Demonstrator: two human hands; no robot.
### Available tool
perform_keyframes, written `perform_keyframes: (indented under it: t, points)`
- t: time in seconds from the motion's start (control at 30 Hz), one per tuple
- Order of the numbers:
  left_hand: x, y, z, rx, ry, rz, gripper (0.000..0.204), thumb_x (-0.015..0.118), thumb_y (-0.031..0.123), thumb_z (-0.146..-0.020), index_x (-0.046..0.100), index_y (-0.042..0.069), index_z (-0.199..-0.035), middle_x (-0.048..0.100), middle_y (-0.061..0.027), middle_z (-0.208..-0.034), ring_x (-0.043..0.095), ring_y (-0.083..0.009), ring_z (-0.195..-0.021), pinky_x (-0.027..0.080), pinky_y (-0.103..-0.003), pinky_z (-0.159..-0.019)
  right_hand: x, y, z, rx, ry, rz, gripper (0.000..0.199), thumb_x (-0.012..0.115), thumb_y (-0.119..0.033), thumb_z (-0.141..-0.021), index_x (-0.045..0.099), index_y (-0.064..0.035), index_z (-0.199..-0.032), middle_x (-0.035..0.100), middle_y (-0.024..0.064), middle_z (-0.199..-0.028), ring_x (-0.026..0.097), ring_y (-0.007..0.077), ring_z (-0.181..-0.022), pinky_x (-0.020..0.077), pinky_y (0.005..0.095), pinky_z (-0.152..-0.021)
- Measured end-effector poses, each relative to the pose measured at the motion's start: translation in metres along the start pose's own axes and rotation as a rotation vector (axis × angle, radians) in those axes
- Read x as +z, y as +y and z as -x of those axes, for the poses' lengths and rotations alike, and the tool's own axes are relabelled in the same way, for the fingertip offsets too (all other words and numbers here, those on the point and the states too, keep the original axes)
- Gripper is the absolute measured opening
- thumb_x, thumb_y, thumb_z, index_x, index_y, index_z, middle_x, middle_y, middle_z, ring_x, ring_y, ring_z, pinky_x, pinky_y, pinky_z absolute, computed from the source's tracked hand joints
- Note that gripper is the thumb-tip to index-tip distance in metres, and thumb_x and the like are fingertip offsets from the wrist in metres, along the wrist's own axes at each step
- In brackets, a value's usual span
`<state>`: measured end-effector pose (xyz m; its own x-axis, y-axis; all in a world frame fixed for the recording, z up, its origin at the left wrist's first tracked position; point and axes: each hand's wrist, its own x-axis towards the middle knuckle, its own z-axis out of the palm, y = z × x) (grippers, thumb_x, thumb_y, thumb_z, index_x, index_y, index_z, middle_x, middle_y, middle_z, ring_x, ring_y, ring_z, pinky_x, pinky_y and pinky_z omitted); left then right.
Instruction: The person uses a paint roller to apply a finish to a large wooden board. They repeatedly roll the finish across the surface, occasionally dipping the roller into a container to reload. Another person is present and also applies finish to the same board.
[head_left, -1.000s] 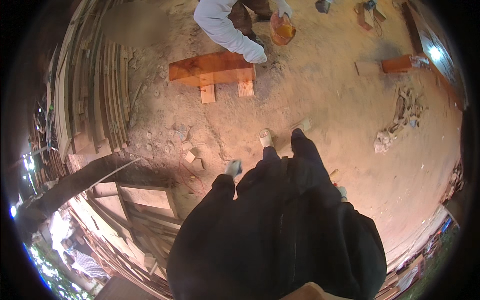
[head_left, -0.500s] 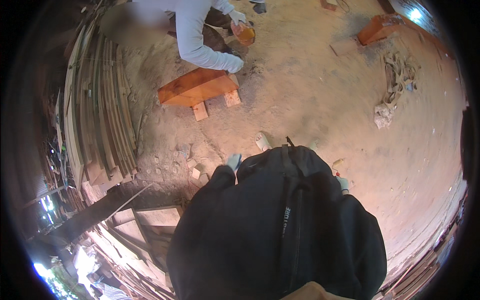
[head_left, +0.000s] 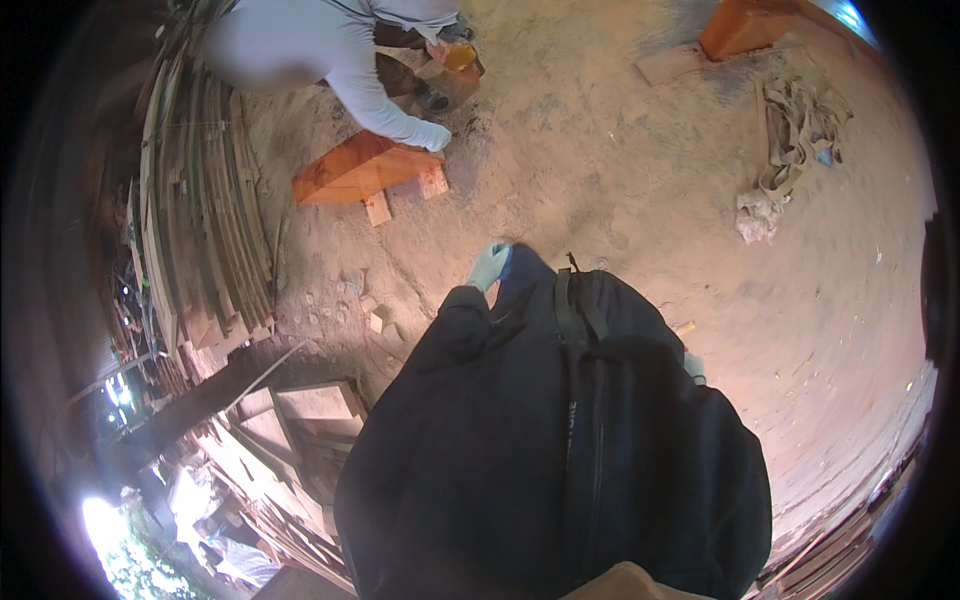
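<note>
My left hand (head_left: 488,266), in a pale glove, is raised in front of my black jacket (head_left: 540,430), beside a dark blue, cloth-like shape (head_left: 524,268) that looks like my trouser leg. Its fingers look curled; what they hold, if anything, does not show. Of my right hand (head_left: 694,369), only a pale gloved part shows past the jacket's right side, with its fingers hidden. A small tan piece (head_left: 685,327) lies or sticks out just beyond it. Ahead to the left, another person (head_left: 350,70) bends over an orange-brown wooden piece (head_left: 365,168) propped on two blocks.
The other person's hand holds a container of amber liquid (head_left: 460,58). Long boards (head_left: 200,210) are stacked at the left, with loose offcuts (head_left: 376,322) nearer me. Crumpled cloth strips (head_left: 790,140) lie on the dirt floor at right. Another orange-brown wooden piece (head_left: 740,28) stands far right.
My left hand has risen forward, and the dark blue shape now shows beside it. My right hand is more hidden. The other person's container has moved left in the view, as has the wooden piece.
</note>
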<state>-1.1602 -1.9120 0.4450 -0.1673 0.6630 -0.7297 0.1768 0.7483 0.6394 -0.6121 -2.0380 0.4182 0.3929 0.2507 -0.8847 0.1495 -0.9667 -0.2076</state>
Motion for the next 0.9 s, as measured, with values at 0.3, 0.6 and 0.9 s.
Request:
perform_keyframes:
  t: [0.3, 0.6, 0.9]
  points:
    - [-0.018, -0.093, 0.069, -0.193, -0.047, -0.454, 0.028, 0.052, 0.030, -0.085, 0.064, 0.004, -0.085, 0.067, -0.0193, -0.084, 0.063, -0.0361, -0.076, 0.046, -0.046, -0.064, -0.034, -0.193, -0.093, -0.146, -0.228, -0.144, 0.033, 0.062, -0.025, -0.083, 0.040, -0.0182, -0.059, 0.032, -0.0029, -0.044, 0.036, 0.0134, -0.031, 0.0260, 0.0309, -0.031]
    - [0.046, 0.126, -0.194, -0.082, -0.031, -0.458, 0.036, 0.050, 0.035, -0.089, 0.063, 0.002, -0.086, 0.066, -0.0159, -0.082, 0.063, -0.0296, -0.072, 0.047, -0.042, -0.060, -0.072, -0.437, -0.077, -0.211, -0.214, 0.060, 0.027, 0.060, -0.028, -0.083, 0.049, -0.0148, -0.062, 0.041, -0.0016, -0.046, 0.041, 0.0140, -0.034, 0.0321, 0.0303, -0.033]
    - [0.195, 0.522, -0.424, 0.247, -0.251, 0.244, 0.027, 0.055, 0.028, -0.092, 0.063, 0.003, -0.096, 0.064, -0.0074, -0.077, 0.061, -0.0150, -0.059, 0.050, -0.027, -0.053, -0.113, -0.563, -0.141, -0.279, 0.204, 0.170, 0.037, 0.059, -0.042, -0.081, 0.062, -0.0045, -0.079, 0.061, 0.0129, -0.064, 0.061, 0.0265, -0.056, 0.0482, 0.0392, -0.052]
